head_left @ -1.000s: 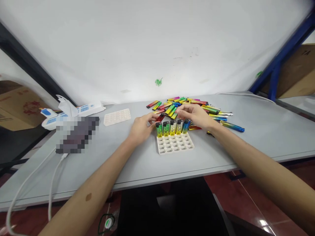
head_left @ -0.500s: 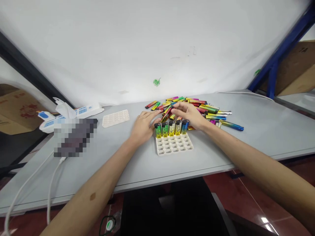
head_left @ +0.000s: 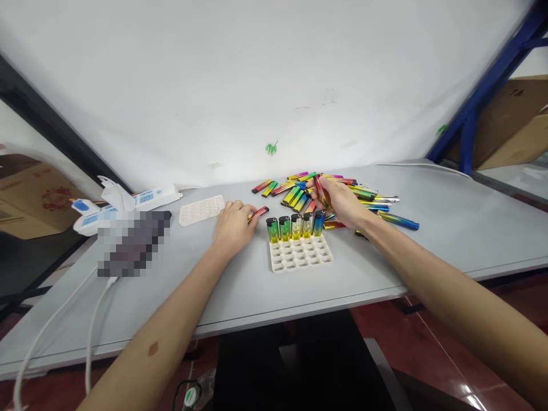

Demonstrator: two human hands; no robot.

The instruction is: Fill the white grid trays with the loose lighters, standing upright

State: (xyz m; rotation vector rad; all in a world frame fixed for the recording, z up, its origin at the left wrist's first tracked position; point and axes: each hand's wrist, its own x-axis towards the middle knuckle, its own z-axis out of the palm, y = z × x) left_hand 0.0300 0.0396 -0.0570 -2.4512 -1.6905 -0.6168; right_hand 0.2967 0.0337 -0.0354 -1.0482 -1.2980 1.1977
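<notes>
My left hand is closed on a red and yellow lighter, whose dark end sticks out to the right. In my right hand a red lighter is gripped, tilted, over the pile. Between and below the hands lies a white tray with rows of oval slots. Several lighters stand upright in its back row, among them a green one and a blue one. Behind the tray a loose pile of shiny coloured lighters spreads under and around my right hand.
A second slotted white tray lies at the left on the grey table. Farther left are a power strip, a pixelated dark object and white cables. A white wall closes off the back.
My left hand has drawn left, away from the pile, with a red and yellow lighter. My right hand has risen slightly and moved right, holding a red lighter.
</notes>
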